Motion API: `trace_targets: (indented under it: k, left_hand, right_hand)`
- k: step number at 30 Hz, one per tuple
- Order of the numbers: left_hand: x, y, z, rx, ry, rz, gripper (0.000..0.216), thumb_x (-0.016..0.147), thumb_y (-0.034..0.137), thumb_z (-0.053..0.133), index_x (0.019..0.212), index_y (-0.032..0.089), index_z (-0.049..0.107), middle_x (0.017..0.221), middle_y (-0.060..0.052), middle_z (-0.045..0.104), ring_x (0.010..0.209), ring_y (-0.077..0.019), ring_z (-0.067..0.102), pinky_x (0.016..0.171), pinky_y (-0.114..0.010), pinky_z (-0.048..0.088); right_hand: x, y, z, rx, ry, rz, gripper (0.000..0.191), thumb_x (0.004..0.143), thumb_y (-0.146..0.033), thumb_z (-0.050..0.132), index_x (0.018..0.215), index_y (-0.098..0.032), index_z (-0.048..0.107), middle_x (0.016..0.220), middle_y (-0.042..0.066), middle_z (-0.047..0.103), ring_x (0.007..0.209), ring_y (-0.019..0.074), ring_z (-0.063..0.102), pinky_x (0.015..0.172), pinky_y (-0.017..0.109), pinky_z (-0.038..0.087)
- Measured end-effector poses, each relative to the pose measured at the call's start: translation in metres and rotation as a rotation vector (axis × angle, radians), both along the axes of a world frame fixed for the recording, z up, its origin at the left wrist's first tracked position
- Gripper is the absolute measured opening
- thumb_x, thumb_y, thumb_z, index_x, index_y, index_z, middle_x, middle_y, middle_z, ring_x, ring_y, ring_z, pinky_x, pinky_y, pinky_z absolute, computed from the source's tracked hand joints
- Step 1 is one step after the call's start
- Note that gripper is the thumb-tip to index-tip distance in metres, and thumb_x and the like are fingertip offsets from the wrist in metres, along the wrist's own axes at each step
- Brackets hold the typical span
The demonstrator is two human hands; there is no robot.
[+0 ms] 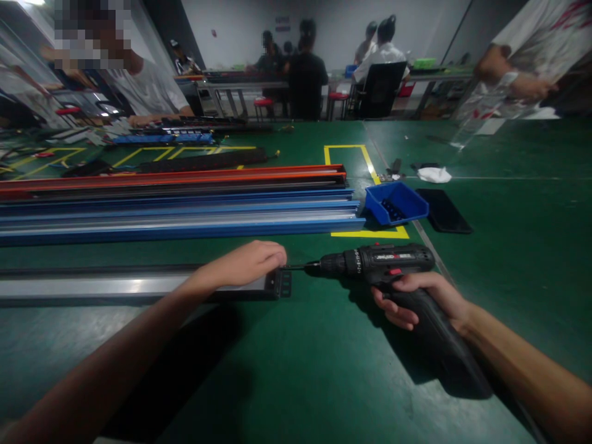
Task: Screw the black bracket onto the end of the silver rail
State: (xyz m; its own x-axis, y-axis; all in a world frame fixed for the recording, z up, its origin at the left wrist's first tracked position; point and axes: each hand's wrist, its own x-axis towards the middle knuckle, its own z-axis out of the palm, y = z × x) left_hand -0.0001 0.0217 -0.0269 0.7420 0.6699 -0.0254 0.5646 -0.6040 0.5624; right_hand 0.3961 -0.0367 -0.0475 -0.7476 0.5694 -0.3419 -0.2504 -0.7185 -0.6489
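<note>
A long black and silver metal rail (pixel 115 285) lies across the green table in front of me. My left hand (pixel 247 262) rests curled over its right end, just left of a black end bracket (pixel 282 282). My right hand (pixel 423 299) grips the handle of a black cordless drill (pixel 383 262). The drill lies level, with its bit pointing left at the end of the rail, next to my left fingertips.
Behind the rail lies a stack of long blue, grey and orange rails (pixel 176 206). A blue parts bin (pixel 395 202) and a black phone (pixel 444 211) sit to their right. Other people work at the far left, the far right and at tables at the back.
</note>
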Motion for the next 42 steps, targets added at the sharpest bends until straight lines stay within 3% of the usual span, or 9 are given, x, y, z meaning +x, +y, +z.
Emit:
trace_targets:
  k: [42]
  left_hand:
    - [-0.0010, -0.0008, -0.0026, -0.012, 0.035, 0.059, 0.043, 0.114, 0.042, 0.034, 0.097, 0.019, 0.066, 0.098, -0.003, 0.068, 0.093, -0.0190, 0.062, 0.090, -0.031, 0.045]
  right_hand:
    - [0.0013, -0.0003, -0.0015, -0.022, 0.024, 0.009, 0.031, 0.088, -0.029, 0.073, 0.104, -0.002, 0.075, 0.079, 0.006, 0.069, 0.053, 0.0080, 0.057, 0.056, 0.021, 0.054]
